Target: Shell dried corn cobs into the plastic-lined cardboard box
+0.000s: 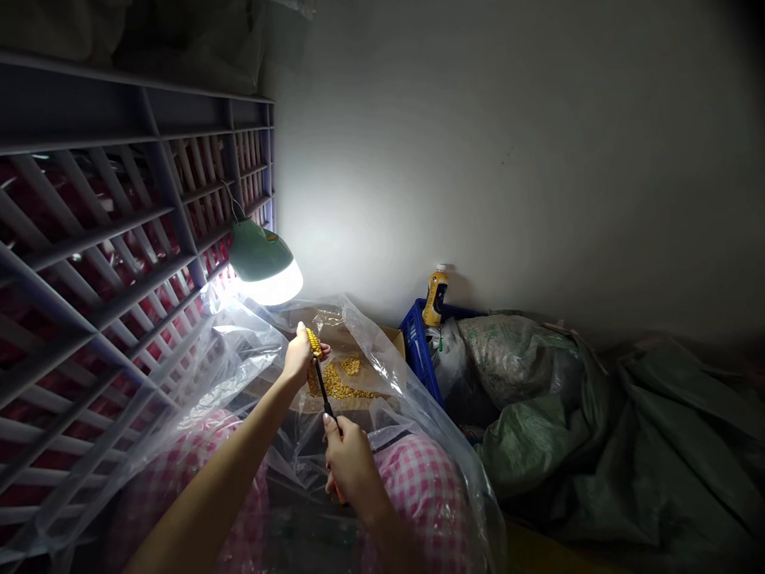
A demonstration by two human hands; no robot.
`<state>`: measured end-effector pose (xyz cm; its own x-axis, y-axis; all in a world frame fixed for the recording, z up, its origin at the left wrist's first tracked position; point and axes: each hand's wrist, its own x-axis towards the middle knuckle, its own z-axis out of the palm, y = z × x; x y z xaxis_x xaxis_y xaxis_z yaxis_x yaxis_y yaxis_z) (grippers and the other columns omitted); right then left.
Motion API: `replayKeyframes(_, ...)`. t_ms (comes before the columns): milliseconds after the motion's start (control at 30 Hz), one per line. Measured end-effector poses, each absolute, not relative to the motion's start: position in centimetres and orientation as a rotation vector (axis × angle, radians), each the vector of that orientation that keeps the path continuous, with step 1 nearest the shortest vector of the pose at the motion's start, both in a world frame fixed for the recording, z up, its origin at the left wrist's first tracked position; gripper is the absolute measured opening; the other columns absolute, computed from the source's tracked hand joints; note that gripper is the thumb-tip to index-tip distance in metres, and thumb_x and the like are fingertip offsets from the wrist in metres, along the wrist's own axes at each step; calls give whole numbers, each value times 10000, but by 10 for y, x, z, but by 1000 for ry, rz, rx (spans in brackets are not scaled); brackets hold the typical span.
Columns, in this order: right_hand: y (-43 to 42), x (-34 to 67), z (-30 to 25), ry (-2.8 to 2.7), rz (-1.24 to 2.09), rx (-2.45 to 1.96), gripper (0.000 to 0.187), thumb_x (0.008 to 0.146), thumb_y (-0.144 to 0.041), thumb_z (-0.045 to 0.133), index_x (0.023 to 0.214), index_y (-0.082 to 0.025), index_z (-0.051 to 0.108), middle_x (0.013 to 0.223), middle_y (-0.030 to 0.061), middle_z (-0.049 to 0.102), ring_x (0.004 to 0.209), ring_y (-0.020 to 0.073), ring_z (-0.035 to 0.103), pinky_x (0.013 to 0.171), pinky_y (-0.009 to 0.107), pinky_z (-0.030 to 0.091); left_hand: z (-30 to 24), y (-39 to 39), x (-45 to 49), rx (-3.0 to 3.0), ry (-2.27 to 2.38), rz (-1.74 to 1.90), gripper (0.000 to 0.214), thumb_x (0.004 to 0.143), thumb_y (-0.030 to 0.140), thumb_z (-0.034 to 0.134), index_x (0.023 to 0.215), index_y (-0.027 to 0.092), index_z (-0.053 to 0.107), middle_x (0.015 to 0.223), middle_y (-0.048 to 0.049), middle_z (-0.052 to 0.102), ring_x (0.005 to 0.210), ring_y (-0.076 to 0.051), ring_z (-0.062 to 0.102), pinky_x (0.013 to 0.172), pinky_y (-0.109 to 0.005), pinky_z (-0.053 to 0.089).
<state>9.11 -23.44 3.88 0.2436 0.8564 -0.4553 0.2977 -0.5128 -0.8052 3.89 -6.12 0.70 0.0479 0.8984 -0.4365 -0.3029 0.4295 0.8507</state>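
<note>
My left hand (297, 355) is closed around a yellow corn cob (314, 343), held upright above a brown cardboard box. In my right hand (350, 462) is a screwdriver-like tool (323, 391) with a dark shaft and an orange handle, mostly hidden by my fingers. The tool's tip meets the lower part of the cob. Below them, loose corn kernels (339, 385) lie in the box (343, 343). Clear plastic sheeting (382, 351) drapes over the box sides and my legs in pink checked cloth (418, 486).
A lit green lamp (260, 251) hangs on a slatted plastic crate wall (164, 175) at left. To the right stands a blue crate (418, 347) with a yellow bottle (436, 295), beside a stuffed bag (517, 355) and dark green sheeting (657, 430). A pale wall (508, 159) rises behind.
</note>
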Motion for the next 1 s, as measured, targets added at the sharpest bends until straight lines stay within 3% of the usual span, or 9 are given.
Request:
replayKeyframes(67, -232, 99, 40, -814, 1580, -1706, 354, 891, -443, 230, 796, -182, 450, 494, -56, 414, 283, 79, 374, 303, 194, 325, 6, -61, 39, 643, 1179, 1018, 432, 848, 487, 297, 718, 127, 498, 503, -74, 598, 470, -172, 611, 536, -304, 523)
replayKeyframes(167, -230, 104, 41, -688, 1714, -1571, 379, 885, -475, 219, 828, -181, 451, 496, -63, 406, 275, 67, 345, 289, 188, 316, 6, -61, 40, 636, 1180, 1011, 436, 850, 488, 291, 706, 130, 495, 499, -72, 595, 476, -170, 613, 549, -304, 524)
replayKeyframes(267, -232, 96, 39, -956, 1388, -1872, 351, 893, -415, 253, 834, -164, 492, 566, -3, 506, 332, 108, 459, 345, 223, 360, 7, -63, 41, 644, 1178, 1010, 451, 851, 489, 274, 673, 140, 497, 498, -71, 596, 477, -168, 614, 557, -300, 522)
replayKeyframes(333, -233, 87, 40, -1219, 990, -2144, 309, 896, -333, 290, 855, -145, 531, 686, 94, 605, 524, 198, 607, 455, 271, 416, 8, -64, 41, 659, 1180, 1009, 467, 845, 497, 273, 650, 142, 506, 499, -72, 598, 480, -169, 614, 557, -297, 521)
replayKeyframes(400, -235, 80, 41, -1376, 740, -2303, 296, 898, -281, 301, 897, -127, 554, 785, 167, 647, 725, 280, 645, 547, 309, 430, 9, -64, 40, 675, 1184, 1020, 471, 835, 505, 292, 633, 143, 515, 504, -75, 602, 488, -174, 617, 558, -300, 521)
replayKeyframes(467, -237, 78, 43, -1414, 709, -2348, 307, 903, -274, 293, 921, -123, 559, 801, 181, 659, 771, 303, 643, 559, 317, 424, 10, -65, 40, 685, 1180, 1037, 467, 826, 510, 312, 626, 143, 519, 508, -76, 605, 493, -180, 617, 555, -308, 523)
replayKeyframes(667, -242, 94, 43, -1313, 805, -2113, 296, 894, -340, 322, 822, -183, 563, 704, 86, 647, 666, 215, 635, 514, 248, 407, 19, -66, 41, 656, 1113, 1038, 487, 833, 506, 311, 614, 129, 529, 526, -81, 612, 490, -170, 612, 535, -297, 523)
replayKeyframes(833, -244, 101, 38, -1099, 1099, -1880, 345, 861, -481, 310, 734, -207, 476, 503, -41, 422, 328, 105, 442, 277, 185, 295, 27, -66, 39, 634, 1077, 1018, 504, 831, 521, 319, 616, 123, 541, 561, -98, 629, 525, -176, 627, 540, -287, 527)
replayKeyframes(1000, -244, 102, 32, -993, 1213, -1754, 376, 832, -538, 339, 723, -201, 464, 461, -73, 355, 260, 68, 362, 226, 159, 247, 31, -63, 40, 569, 1041, 966, 478, 841, 508, 321, 654, 121, 532, 572, -96, 631, 518, -164, 625, 545, -285, 531)
